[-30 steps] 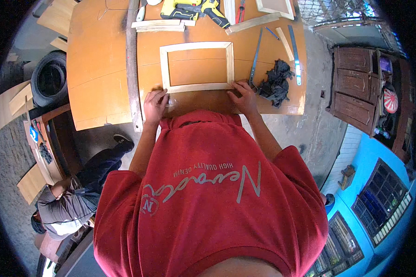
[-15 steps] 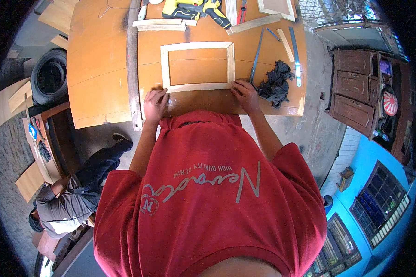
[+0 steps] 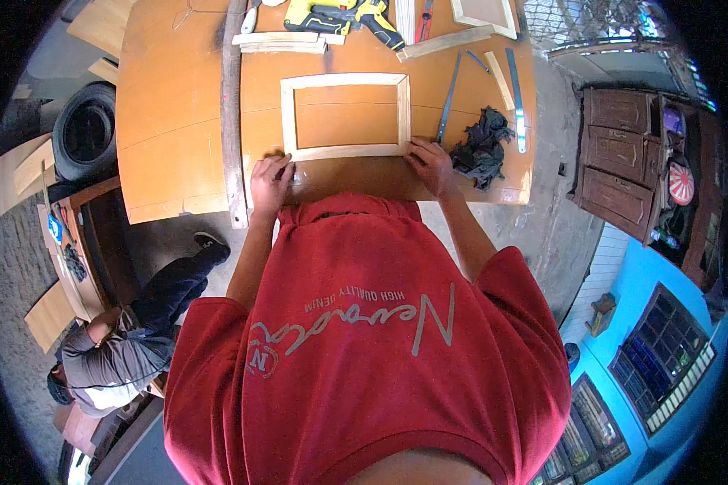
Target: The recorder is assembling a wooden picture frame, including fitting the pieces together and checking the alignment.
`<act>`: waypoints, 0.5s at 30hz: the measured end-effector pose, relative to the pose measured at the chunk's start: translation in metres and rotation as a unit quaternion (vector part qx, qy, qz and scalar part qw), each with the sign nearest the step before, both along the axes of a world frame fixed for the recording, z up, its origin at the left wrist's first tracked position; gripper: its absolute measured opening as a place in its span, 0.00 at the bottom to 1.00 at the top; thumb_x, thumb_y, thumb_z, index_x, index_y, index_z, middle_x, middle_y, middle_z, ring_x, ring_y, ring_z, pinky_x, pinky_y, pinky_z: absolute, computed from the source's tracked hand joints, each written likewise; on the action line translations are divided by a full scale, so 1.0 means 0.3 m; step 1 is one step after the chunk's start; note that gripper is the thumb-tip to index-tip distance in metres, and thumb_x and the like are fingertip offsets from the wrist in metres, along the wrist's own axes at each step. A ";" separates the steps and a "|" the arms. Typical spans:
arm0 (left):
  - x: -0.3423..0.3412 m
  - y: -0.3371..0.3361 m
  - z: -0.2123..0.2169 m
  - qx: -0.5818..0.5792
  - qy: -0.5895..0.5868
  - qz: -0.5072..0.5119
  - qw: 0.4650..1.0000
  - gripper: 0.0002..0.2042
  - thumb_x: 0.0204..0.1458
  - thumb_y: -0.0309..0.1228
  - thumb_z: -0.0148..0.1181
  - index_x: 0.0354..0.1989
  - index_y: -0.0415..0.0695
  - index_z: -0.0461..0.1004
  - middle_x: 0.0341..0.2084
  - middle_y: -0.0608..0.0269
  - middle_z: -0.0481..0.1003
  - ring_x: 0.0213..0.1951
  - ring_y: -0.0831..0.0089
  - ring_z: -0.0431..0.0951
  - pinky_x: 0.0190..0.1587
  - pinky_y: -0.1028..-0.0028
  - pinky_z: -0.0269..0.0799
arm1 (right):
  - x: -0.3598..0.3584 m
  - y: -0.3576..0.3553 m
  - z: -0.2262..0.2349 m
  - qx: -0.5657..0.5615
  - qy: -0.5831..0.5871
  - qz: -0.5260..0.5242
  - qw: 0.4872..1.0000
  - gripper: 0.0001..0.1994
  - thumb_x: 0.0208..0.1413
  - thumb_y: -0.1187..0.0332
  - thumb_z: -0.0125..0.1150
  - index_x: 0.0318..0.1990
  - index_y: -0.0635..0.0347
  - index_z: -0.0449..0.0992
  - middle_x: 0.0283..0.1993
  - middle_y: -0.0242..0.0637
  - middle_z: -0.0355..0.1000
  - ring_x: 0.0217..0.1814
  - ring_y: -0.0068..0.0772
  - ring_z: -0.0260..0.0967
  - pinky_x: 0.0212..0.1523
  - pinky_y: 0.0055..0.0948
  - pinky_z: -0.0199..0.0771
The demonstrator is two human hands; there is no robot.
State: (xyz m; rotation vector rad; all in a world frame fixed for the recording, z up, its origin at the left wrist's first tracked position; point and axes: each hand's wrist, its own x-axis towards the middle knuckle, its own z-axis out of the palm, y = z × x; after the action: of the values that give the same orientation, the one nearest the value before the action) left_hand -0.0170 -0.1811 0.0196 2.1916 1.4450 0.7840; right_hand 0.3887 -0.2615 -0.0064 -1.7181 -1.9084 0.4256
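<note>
Both hands (image 3: 271, 183) touch the wooden frame (image 3: 346, 152) at its near corners.

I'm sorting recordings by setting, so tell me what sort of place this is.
Probably a woodworking workshop: a bare wooden frame lies on a large worktable, with yellow-and-black power tools and loose wood strips toward its far edge.

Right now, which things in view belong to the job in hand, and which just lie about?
In use:
- wooden frame, flat on the table
- left hand, at its near left corner
- right hand, at its near right corner

Apparently just lying about:
- black cloth
- yellow power tools
- wooden strips
- tyre
</note>
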 end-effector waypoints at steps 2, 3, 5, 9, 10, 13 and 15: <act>0.002 0.000 -0.001 -0.004 0.002 0.002 1.000 0.08 0.51 0.27 0.71 0.40 0.43 0.85 0.35 0.58 0.82 0.38 0.59 0.80 0.45 0.63 0.76 | 0.001 -0.001 -0.002 -0.011 0.008 -0.006 1.000 0.18 0.54 0.65 0.73 0.52 0.53 0.83 0.57 0.38 0.79 0.56 0.45 0.77 0.56 0.40 0.78; 0.003 0.002 0.001 -0.003 0.001 0.002 1.000 0.08 0.51 0.27 0.71 0.40 0.43 0.85 0.35 0.58 0.82 0.39 0.59 0.80 0.45 0.63 0.77 | -0.002 0.000 0.002 -0.021 0.017 -0.010 1.000 0.19 0.53 0.65 0.74 0.54 0.53 0.83 0.57 0.39 0.79 0.55 0.45 0.77 0.55 0.39 0.78; 0.003 0.001 0.005 -0.002 0.002 0.002 1.000 0.09 0.51 0.27 0.71 0.40 0.43 0.85 0.35 0.58 0.82 0.39 0.58 0.80 0.45 0.63 0.77 | -0.009 0.003 0.026 -0.022 0.029 -0.021 0.999 0.21 0.54 0.66 0.74 0.56 0.53 0.81 0.56 0.40 0.79 0.54 0.45 0.78 0.54 0.38 0.79; -0.001 -0.001 0.004 -0.004 -0.005 0.010 1.000 0.09 0.52 0.27 0.70 0.42 0.43 0.85 0.35 0.57 0.82 0.39 0.58 0.81 0.46 0.63 0.77 | -0.030 0.016 0.101 -0.113 0.114 -0.083 0.984 0.24 0.56 0.67 0.72 0.61 0.54 0.77 0.51 0.43 0.81 0.48 0.41 0.81 0.49 0.36 0.81; -0.003 -0.002 0.003 0.008 -0.010 0.004 1.000 0.09 0.52 0.27 0.70 0.42 0.43 0.85 0.35 0.57 0.82 0.39 0.58 0.81 0.46 0.63 0.77 | -0.022 0.021 0.077 -0.112 0.114 -0.081 0.984 0.24 0.56 0.67 0.72 0.61 0.54 0.77 0.51 0.43 0.81 0.48 0.41 0.81 0.49 0.36 0.81; 0.011 0.004 0.022 0.006 -0.019 -0.001 1.000 0.09 0.52 0.27 0.70 0.42 0.44 0.85 0.35 0.57 0.82 0.39 0.59 0.81 0.45 0.63 0.77 | 0.002 0.074 0.016 -0.091 0.168 -0.131 0.973 0.23 0.58 0.63 0.70 0.60 0.57 0.76 0.51 0.47 0.80 0.44 0.44 0.82 0.46 0.39 0.83; 0.002 0.000 0.016 0.016 -0.013 -0.006 1.000 0.08 0.52 0.26 0.70 0.41 0.44 0.85 0.35 0.57 0.82 0.39 0.59 0.80 0.45 0.63 0.77 | -0.009 0.150 0.036 -0.100 0.177 -0.186 0.961 0.23 0.58 0.60 0.71 0.56 0.63 0.76 0.48 0.49 0.81 0.44 0.48 0.81 0.47 0.41 0.82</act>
State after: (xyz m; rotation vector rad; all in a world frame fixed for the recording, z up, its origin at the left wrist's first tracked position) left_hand -0.0164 -0.1810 0.0245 2.2030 1.4162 0.8330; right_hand 0.3860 -0.2164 0.0043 -1.9241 -1.2924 0.7404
